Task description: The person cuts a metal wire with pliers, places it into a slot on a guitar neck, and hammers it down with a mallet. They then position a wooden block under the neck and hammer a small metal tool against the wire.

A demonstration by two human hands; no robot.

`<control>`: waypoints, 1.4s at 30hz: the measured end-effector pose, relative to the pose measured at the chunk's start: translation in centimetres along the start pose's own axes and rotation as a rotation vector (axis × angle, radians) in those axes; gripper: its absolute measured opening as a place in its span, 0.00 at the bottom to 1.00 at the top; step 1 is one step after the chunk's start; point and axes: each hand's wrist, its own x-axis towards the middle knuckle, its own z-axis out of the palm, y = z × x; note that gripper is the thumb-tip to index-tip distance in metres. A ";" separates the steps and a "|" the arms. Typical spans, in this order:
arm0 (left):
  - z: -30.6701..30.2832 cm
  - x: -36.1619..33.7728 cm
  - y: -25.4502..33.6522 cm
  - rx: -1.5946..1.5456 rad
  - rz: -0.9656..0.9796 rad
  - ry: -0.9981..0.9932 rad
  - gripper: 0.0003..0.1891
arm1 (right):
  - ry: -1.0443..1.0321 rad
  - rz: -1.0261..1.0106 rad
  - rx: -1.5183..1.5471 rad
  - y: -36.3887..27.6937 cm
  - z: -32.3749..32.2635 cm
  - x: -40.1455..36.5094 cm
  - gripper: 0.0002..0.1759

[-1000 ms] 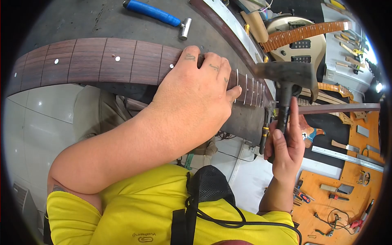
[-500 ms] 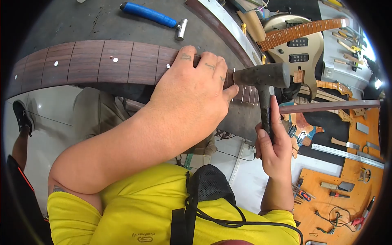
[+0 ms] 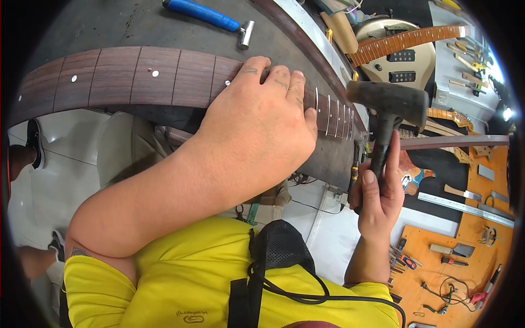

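A long rosewood-coloured guitar fretboard [image 3: 117, 76] with white dot inlays runs across the bench. Its left stretch shows bare slots, while several silver frets [image 3: 329, 116] sit at the right end. My left hand [image 3: 260, 109] lies over the fretboard, fingers curled over its far edge and thumb beside the nearest fret. What its palm covers is hidden. My right hand [image 3: 377, 199] is closed around the handle of a black mallet [image 3: 396, 102], with the index finger stretched along the handle. The mallet head is raised to the right of the frets, apart from them and slightly blurred.
A blue-handled hammer [image 3: 205, 15] lies on the dark bench [image 3: 109, 27]. Behind are a long curved strip [image 3: 306, 41] and a cream guitar [image 3: 377, 41]. Tools hang on an orange board [image 3: 421, 235] at right. Another person's leg [image 3: 35, 262] shows at lower left.
My right hand has drawn the mallet away to the right, off the fret beside my left hand. My left hand has shifted slightly right. Another person's legs have moved at the left.
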 end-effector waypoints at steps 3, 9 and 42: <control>0.0 0.2 0.1 0.000 -0.016 0.013 0.11 | -0.051 -0.043 -0.182 1.0 0.1 0.2 0.39; 0.0 0.2 0.3 -0.011 -0.030 0.051 0.12 | 0.024 -0.015 0.004 -0.5 -0.6 -0.2 0.38; 0.0 1.0 0.9 0.123 -0.112 -0.162 0.26 | -0.041 -0.221 -0.214 3.2 -1.0 -2.4 0.40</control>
